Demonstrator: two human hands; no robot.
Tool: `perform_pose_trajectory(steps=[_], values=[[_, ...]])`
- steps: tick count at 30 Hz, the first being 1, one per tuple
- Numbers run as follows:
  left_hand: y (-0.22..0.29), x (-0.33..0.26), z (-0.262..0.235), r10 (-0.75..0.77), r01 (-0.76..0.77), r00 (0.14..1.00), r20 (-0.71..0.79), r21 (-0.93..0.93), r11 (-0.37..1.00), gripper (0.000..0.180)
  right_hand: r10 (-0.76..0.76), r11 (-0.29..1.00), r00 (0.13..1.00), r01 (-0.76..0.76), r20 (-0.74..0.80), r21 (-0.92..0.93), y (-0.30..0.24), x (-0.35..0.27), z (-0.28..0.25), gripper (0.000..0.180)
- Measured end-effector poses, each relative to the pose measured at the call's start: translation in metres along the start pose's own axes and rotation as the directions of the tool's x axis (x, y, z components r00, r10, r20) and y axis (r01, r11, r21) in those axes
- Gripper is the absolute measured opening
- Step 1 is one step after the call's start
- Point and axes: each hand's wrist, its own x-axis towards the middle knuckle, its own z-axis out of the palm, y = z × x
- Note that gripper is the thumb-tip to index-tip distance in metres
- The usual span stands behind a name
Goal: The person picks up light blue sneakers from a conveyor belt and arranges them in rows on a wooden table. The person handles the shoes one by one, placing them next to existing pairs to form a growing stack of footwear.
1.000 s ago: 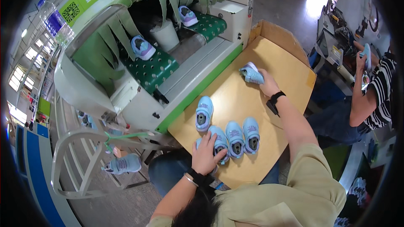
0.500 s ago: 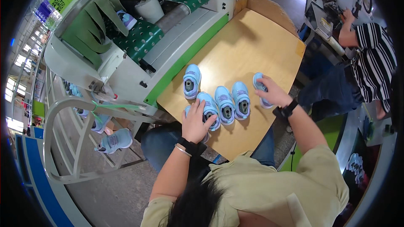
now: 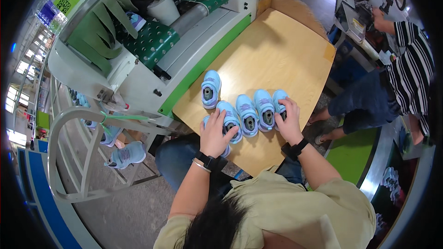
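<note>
Several light-blue sneakers with dark inserts inside stand side by side on a wooden board. My left hand [image 3: 213, 134] is wrapped over the leftmost sneaker [image 3: 226, 151] of the row, hiding most of it. Its thumb lies against the heel of the neighbouring sneaker [image 3: 230, 122]. Two more sneakers, one [image 3: 247, 115] and another [image 3: 264, 109], stand in the middle of the row. At the right end, my right hand [image 3: 290, 121] grips a sneaker [image 3: 279, 100] by its sides near the heel. One sneaker [image 3: 211, 89] stands apart, farther off to the left.
Beyond the wooden board [image 3: 286, 41] rises a cardboard edge [image 3: 295, 4]. A machine with a green dotted belt [image 3: 152, 48] borders it on the left, carrying a sneaker. A metal rack [image 3: 74, 152] holds more sneakers. Another person [image 3: 410, 69] works at a bench on the right.
My right hand has brought its sneaker left and set it against the row's right end. My left hand has hardly moved. The person on the right has shifted.
</note>
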Motion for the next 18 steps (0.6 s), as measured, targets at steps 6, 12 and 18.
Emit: perform_pose_trajectory(steps=[6, 12, 18], values=[[-0.0006, -0.0008, 0.0009, 0.003, -0.003, 1.0, 0.006, 0.004, 1.0, 0.078, -0.011, 1.0, 1.0, 0.011, 0.002, -0.013, -0.0019, -0.0001, -0.0029, 0.05], [-0.0031, -0.0012, 0.003, 0.013, -0.013, 1.0, -0.003, -0.019, 1.0, 0.079, -0.011, 1.0, 1.0, 0.011, -0.009, -0.006, -0.0008, 0.0003, -0.0009, 0.049], [-0.0023, -0.0014, 0.0029, 0.016, -0.016, 1.0, -0.007, -0.014, 1.0, 0.078, -0.022, 1.0, 1.0, 0.022, -0.009, -0.018, -0.0014, 0.0, -0.0018, 0.049]])
